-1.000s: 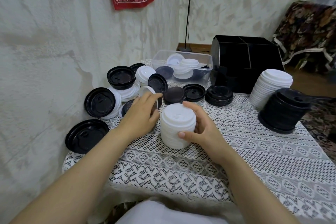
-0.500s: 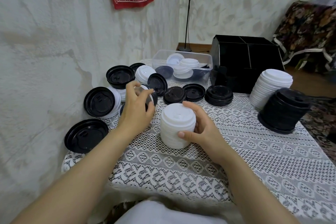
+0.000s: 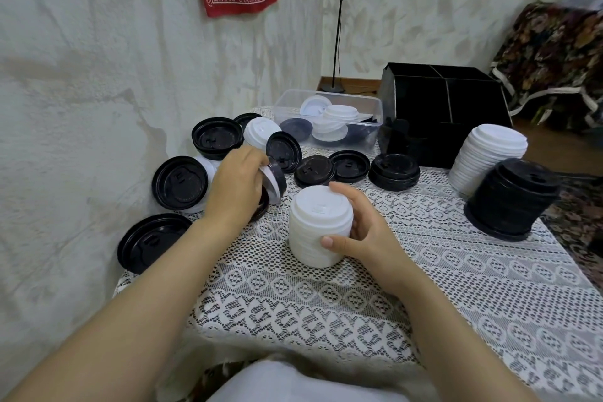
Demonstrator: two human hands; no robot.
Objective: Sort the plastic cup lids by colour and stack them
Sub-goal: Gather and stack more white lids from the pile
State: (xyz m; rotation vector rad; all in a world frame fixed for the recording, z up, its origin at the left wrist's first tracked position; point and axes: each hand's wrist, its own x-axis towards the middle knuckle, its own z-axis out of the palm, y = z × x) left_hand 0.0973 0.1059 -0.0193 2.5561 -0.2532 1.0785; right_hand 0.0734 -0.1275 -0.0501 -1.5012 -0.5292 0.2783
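Raised since half second ago: left hand (image 3: 235, 188), fingers curled round tilted lids (image 3: 273, 180), white rim against black, held at 10 o'clock of white stack (image 3: 321, 225). White stack is gripped upright on lace tablecloth (image 3: 424, 287) by right hand (image 3: 367, 233). Hands are kept apart. Tall white pile (image 3: 486, 153) and black pile (image 3: 509, 199) are seen at 2 o'clock.

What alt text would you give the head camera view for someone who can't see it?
A person's right hand grips a white lid stack on a lace tablecloth while the left hand holds tilted lids above loose black and white lids. A clear tub, a leaning white stack and a black stack stand beyond.
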